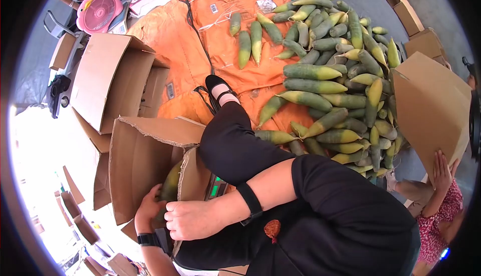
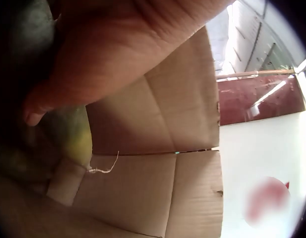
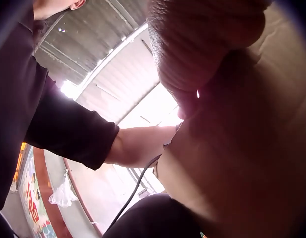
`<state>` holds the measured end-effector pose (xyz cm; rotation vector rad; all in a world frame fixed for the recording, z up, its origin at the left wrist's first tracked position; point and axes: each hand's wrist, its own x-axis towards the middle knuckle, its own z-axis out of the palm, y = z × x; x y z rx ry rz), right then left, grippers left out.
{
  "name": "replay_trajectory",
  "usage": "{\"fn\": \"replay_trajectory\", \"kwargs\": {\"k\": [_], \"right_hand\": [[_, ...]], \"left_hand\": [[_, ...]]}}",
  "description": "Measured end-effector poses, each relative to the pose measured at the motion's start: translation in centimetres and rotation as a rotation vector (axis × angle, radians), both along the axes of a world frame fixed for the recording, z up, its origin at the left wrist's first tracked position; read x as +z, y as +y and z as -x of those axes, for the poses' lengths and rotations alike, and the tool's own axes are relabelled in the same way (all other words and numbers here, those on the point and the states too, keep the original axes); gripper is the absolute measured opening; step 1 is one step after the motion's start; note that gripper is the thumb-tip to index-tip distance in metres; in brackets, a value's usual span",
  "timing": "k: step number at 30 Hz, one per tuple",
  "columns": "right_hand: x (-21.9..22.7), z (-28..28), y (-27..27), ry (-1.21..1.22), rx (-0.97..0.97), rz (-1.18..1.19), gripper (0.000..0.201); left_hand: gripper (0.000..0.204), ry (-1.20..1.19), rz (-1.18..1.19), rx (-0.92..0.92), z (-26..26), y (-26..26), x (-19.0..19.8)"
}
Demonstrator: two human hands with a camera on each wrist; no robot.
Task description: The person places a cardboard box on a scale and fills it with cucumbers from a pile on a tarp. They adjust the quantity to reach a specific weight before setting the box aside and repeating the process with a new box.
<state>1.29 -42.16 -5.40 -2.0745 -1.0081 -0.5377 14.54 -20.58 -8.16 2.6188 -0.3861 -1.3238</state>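
In the head view an open cardboard box stands beside the person's bent leg, with a green radish inside. The left hand reaches into this box and holds a radish, partly hidden by the wall. Seen from the left wrist, the thumb lies across a radish with a yellowish tip and thin root. Bent over the box's near flap, the right hand grips its edge with curled fingers. From the right wrist, that hand shows close against the cardboard.
A large heap of green radishes lies on an orange sheet at the right. Another open box stands at the left. A green-lit display shows by the leg. At far right another person holds a box.
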Motion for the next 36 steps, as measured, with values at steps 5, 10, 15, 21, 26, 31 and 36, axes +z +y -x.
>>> {"fn": "replay_trajectory", "kwargs": {"k": [5, 10, 15, 21, 26, 31, 36], "right_hand": [[0.3, -0.1, -0.2, 0.063, 0.045, -0.046, 0.009], [0.8, -0.4, -1.0, 0.131, 0.115, -0.294, 0.012], [3.5, -2.0, -6.1, 0.2, 0.02, -0.418, 0.008], [-0.9, -2.1, -18.4, 0.217, -0.492, -0.294, 0.01], [-13.7, 6.4, -30.0, 0.719, -1.024, 0.507, 0.034], [-19.2, 20.6, -34.8, 1.291, -1.149, 0.971, 0.058], [-18.7, 24.2, -34.5, 1.321, -1.132, 1.215, 0.047]], "left_hand": [[0.059, 0.037, 0.223, 0.301, -0.7, 0.3, 3.5], [0.054, -0.165, 0.404, 0.359, 1.6, -1.8, 10.0], [0.05, -0.248, 0.586, 0.38, 6.6, -1.5, 12.5], [0.039, -0.271, 0.645, 0.407, 12.9, -2.4, 13.0], [0.039, -0.302, 0.662, 0.674, 15.6, -1.7, 11.7], [0.037, -0.362, 0.616, 0.656, 16.6, -2.4, 12.3], [0.036, -0.357, 0.689, 0.704, 16.8, -3.3, 12.0]]}}
